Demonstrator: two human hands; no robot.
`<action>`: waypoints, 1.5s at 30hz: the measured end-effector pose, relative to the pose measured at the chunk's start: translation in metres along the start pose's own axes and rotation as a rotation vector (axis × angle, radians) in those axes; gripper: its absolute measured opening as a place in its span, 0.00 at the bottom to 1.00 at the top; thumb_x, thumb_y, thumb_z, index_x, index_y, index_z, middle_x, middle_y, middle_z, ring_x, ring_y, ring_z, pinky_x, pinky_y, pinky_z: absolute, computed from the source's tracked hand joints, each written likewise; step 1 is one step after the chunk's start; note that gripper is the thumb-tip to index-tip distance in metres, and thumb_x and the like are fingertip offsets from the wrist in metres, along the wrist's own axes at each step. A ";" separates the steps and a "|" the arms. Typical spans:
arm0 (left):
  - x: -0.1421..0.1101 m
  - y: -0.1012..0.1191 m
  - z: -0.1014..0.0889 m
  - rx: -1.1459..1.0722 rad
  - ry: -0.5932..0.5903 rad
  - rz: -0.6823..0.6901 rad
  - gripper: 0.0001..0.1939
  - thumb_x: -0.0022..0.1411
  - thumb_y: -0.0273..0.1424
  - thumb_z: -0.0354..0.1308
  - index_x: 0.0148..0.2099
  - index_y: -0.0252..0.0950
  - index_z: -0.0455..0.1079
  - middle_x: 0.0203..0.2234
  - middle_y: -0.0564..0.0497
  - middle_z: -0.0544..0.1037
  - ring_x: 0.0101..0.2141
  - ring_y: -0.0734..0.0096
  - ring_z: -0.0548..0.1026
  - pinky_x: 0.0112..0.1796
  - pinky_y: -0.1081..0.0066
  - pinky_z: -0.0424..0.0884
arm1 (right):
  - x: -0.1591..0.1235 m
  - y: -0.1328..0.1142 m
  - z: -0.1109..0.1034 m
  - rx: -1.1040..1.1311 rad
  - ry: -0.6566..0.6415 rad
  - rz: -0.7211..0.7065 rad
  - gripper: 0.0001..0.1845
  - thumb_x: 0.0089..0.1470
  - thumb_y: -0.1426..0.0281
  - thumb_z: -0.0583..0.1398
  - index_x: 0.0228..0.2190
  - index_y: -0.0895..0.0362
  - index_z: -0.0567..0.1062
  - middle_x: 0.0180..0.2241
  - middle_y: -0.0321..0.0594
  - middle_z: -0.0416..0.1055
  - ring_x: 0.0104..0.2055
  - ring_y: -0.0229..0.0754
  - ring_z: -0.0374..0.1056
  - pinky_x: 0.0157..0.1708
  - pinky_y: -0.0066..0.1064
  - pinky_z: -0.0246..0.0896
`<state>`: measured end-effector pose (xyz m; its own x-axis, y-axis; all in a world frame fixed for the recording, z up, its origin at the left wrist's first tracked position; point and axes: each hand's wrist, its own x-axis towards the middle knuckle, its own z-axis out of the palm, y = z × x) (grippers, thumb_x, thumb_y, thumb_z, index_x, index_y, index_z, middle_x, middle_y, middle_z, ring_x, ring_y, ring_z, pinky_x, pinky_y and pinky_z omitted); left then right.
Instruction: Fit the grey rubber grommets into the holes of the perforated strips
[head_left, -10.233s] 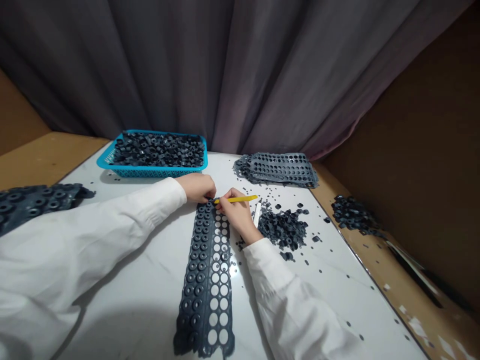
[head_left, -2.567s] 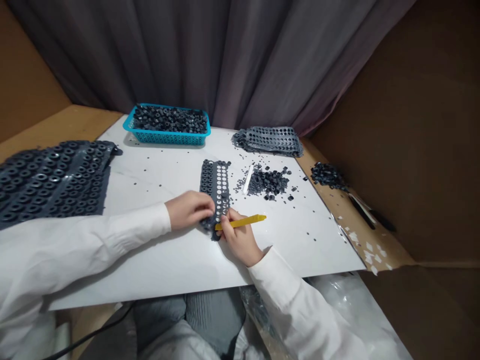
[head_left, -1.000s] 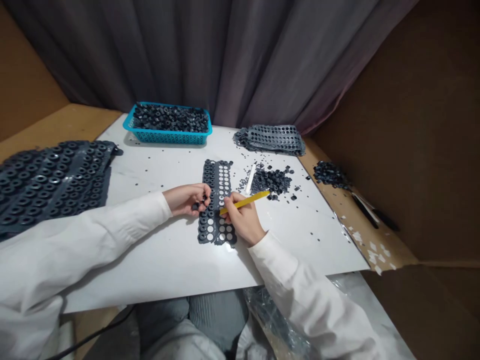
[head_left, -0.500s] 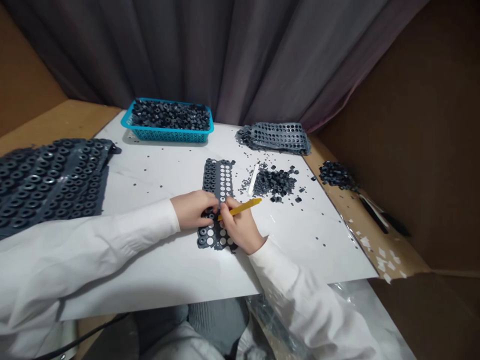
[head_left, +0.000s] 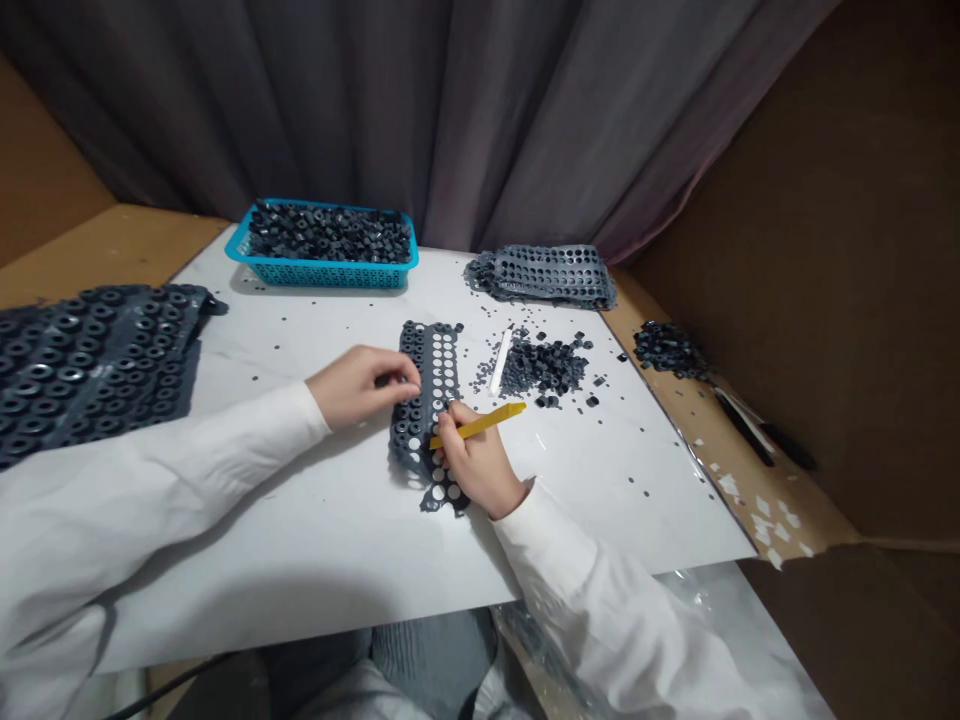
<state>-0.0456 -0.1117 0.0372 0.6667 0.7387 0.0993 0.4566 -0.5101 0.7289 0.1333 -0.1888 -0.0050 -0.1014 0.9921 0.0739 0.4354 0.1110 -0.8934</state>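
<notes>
Ahead, blue mesh basket (head_left: 321, 276), full of dark rings (head_left: 328, 233), beyond left hand (head_left: 358, 388)

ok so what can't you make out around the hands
Head view:
- perforated strip under the right hand: hidden by that hand
- yellow tool middle: hidden by right fingers
- anything in the left hand: hidden by fingers
- dark sheets at left: cut off by picture edge
- specks: too small to identify

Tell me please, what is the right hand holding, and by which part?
The right hand holds a yellow stick between thumb and fingers, near the end closest to the dark perforated strip.
</notes>
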 end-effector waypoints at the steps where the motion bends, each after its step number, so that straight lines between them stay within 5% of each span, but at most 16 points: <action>1: 0.000 -0.001 -0.006 -0.064 0.045 -0.072 0.10 0.57 0.35 0.53 0.33 0.33 0.68 0.24 0.54 0.70 0.24 0.75 0.66 0.28 0.76 0.62 | 0.000 0.000 0.000 0.031 0.002 0.010 0.15 0.56 0.65 0.49 0.20 0.54 0.55 0.15 0.29 0.59 0.18 0.34 0.58 0.21 0.25 0.52; 6: -0.003 -0.004 -0.007 -0.170 -0.107 -0.229 0.10 0.55 0.36 0.52 0.33 0.33 0.67 0.17 0.58 0.64 0.19 0.77 0.61 0.24 0.76 0.58 | 0.004 -0.001 -0.003 0.157 0.098 0.047 0.15 0.56 0.63 0.50 0.21 0.55 0.58 0.15 0.29 0.61 0.17 0.33 0.60 0.21 0.25 0.54; 14: 0.003 0.004 0.013 0.263 -0.292 0.097 0.08 0.52 0.25 0.55 0.37 0.32 0.72 0.29 0.49 0.72 0.28 0.72 0.69 0.32 0.75 0.64 | 0.010 0.000 0.000 0.075 0.080 0.002 0.16 0.57 0.63 0.50 0.20 0.55 0.58 0.15 0.29 0.60 0.19 0.34 0.59 0.23 0.26 0.54; 20: 0.011 0.009 0.021 0.471 -0.406 0.113 0.05 0.52 0.26 0.59 0.34 0.32 0.73 0.30 0.47 0.73 0.33 0.66 0.71 0.35 0.72 0.66 | 0.011 0.000 0.002 0.017 0.068 -0.017 0.15 0.56 0.64 0.49 0.20 0.54 0.57 0.15 0.29 0.57 0.20 0.35 0.57 0.22 0.26 0.52; 25: 0.012 0.012 0.024 0.448 -0.365 0.117 0.09 0.56 0.23 0.50 0.29 0.32 0.71 0.27 0.46 0.73 0.28 0.68 0.71 0.31 0.73 0.65 | 0.011 0.000 0.001 0.016 0.055 0.001 0.14 0.56 0.65 0.48 0.21 0.54 0.56 0.15 0.29 0.58 0.19 0.35 0.57 0.22 0.26 0.51; 28: 0.013 0.010 0.004 0.274 -0.198 0.127 0.08 0.56 0.27 0.51 0.31 0.32 0.72 0.28 0.47 0.75 0.30 0.69 0.71 0.33 0.73 0.65 | 0.010 0.000 0.001 0.020 0.046 0.018 0.13 0.56 0.65 0.48 0.21 0.54 0.56 0.14 0.29 0.57 0.18 0.35 0.58 0.20 0.26 0.51; 31: 0.015 0.005 -0.021 0.044 -0.008 -0.040 0.09 0.53 0.33 0.57 0.34 0.33 0.72 0.27 0.50 0.75 0.29 0.71 0.70 0.33 0.73 0.66 | 0.009 0.000 0.001 0.069 0.037 0.038 0.14 0.56 0.64 0.49 0.20 0.54 0.56 0.14 0.29 0.59 0.17 0.34 0.59 0.20 0.26 0.52; 34: 0.014 -0.003 -0.030 -0.251 -0.061 -0.303 0.11 0.51 0.34 0.60 0.34 0.32 0.71 0.20 0.54 0.70 0.20 0.78 0.64 0.23 0.77 0.62 | 0.010 -0.002 0.000 0.160 0.073 0.071 0.15 0.55 0.62 0.50 0.21 0.54 0.57 0.15 0.29 0.61 0.16 0.33 0.60 0.19 0.25 0.55; 39: 0.015 -0.019 -0.013 -1.045 -0.196 -0.707 0.04 0.52 0.28 0.55 0.31 0.30 0.66 0.20 0.52 0.65 0.15 0.85 0.54 0.12 0.84 0.47 | 0.024 -0.003 -0.005 0.203 0.158 0.057 0.16 0.55 0.60 0.50 0.20 0.55 0.58 0.15 0.29 0.63 0.16 0.34 0.62 0.18 0.25 0.56; 42: 0.016 -0.027 -0.010 -1.353 -0.152 -0.817 0.02 0.48 0.25 0.52 0.27 0.32 0.61 0.19 0.53 0.61 0.15 0.85 0.50 0.11 0.85 0.41 | 0.035 0.000 -0.004 0.224 0.144 0.054 0.16 0.55 0.60 0.51 0.20 0.55 0.59 0.14 0.30 0.63 0.15 0.34 0.62 0.16 0.24 0.55; 45: 0.016 -0.032 -0.015 -1.439 -0.121 -0.815 0.04 0.45 0.26 0.51 0.28 0.34 0.61 0.19 0.52 0.60 0.15 0.83 0.49 0.10 0.84 0.40 | 0.042 0.006 -0.001 0.278 0.148 0.096 0.16 0.54 0.59 0.52 0.20 0.55 0.59 0.14 0.30 0.64 0.14 0.34 0.62 0.16 0.24 0.56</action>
<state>-0.0576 -0.0769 0.0258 0.6113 0.5186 -0.5978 -0.1511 0.8180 0.5550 0.1325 -0.1468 -0.0068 0.0681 0.9973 0.0291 0.1736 0.0169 -0.9847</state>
